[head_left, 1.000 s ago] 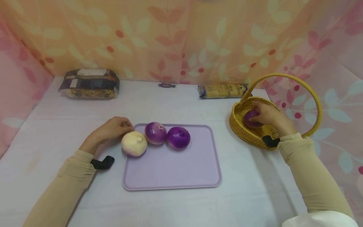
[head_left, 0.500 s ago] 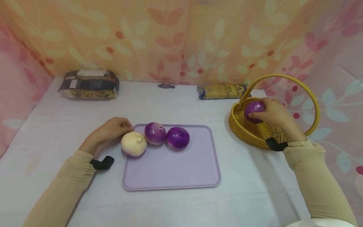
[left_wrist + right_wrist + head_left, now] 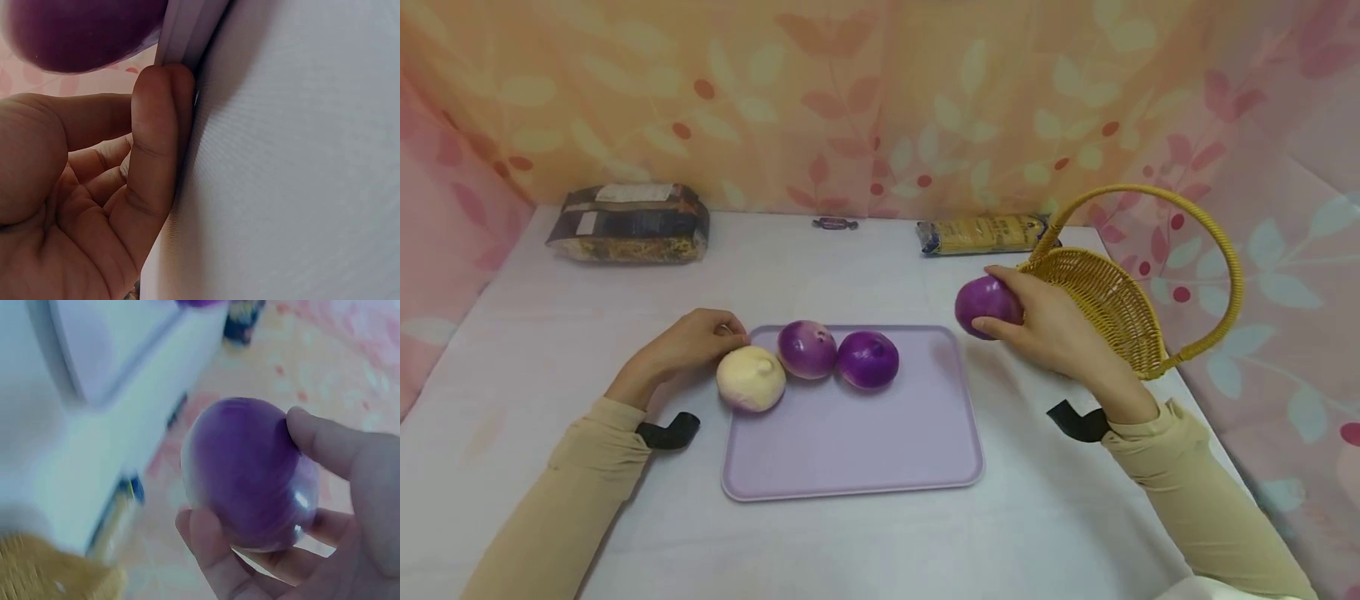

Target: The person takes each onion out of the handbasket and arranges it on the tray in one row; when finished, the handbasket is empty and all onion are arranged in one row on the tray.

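My right hand (image 3: 1060, 329) grips a purple onion (image 3: 988, 307) above the table, between the tray and the basket. In the right wrist view, thumb and fingers curl round this glossy onion (image 3: 250, 469), pale on one side. My left hand (image 3: 696, 337) is at the far left corner of the lilac tray (image 3: 857, 442). Its thumb and finger pinch the tray's rim (image 3: 187, 31) in the left wrist view. Along the tray's far side sit a cream onion (image 3: 751, 379), a purple-and-pale onion (image 3: 807, 349) and a deep purple onion (image 3: 868, 361).
A yellow wicker basket (image 3: 1120, 308) with a tall hoop handle stands at the right, partly behind my right hand. At the back lie a dark package (image 3: 632, 223), a small wrapped candy (image 3: 835, 223) and a yellow packet (image 3: 985, 235). A floral curtain (image 3: 880, 100) surrounds the white table.
My right hand has lifted the purple onion out of the basket and carried it left toward the tray. My left hand and the onions on the tray have stayed in place.
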Demonstrator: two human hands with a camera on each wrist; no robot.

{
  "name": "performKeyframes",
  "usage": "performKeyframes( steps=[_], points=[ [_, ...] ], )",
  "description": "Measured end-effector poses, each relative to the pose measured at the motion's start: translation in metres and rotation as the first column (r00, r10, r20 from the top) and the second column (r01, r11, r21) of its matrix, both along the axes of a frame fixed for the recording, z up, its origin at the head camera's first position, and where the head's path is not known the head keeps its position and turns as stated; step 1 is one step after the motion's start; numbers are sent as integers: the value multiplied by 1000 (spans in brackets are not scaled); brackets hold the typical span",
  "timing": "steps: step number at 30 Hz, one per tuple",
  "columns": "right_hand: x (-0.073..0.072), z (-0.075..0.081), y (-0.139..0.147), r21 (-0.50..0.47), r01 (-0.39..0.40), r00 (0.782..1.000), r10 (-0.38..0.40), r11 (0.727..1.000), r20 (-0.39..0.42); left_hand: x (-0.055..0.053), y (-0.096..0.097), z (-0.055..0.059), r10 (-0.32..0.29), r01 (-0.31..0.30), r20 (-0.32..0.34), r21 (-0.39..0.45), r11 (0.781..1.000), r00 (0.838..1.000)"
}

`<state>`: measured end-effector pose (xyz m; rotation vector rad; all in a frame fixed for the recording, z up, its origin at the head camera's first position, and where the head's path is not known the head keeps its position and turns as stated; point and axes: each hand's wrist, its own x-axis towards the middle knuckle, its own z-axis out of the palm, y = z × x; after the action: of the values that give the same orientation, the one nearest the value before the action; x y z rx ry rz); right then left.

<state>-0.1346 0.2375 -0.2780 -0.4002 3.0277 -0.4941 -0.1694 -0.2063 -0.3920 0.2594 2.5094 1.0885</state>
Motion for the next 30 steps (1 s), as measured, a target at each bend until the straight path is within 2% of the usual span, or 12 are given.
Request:
performKeyframes(
  steps=[8,11,15,18,22,27,30],
  points=[
    [6,-52,-26,-56,-119,993,118,991,-22,0,0,-4,-3,3,-3,-9,1000,1000],
    [10,-70,-31,-39,-174,980,169,984,-103,0,1,-4,-6,6,-14,-13,1000,1000],
    [16,-88,-36,18,-232,945,230,972,-233,0,2,-2,-10,10,-23,-12,1000,1000],
    [20,-92,-37,53,-252,935,257,966,-245,1,1,-2,-13,12,-24,-13,1000,1000],
    [25,-88,-37,78,-278,940,288,957,-185,1,0,-1,-13,13,-20,-17,1000,1000],
    [27,-84,-38,62,-319,933,325,946,-155,0,1,1,-8,7,-13,-12,1000,1000],
    [24,-85,-41,39,-319,935,321,947,-151,0,1,1,-3,3,-11,-15,1000,1000]
  ],
)
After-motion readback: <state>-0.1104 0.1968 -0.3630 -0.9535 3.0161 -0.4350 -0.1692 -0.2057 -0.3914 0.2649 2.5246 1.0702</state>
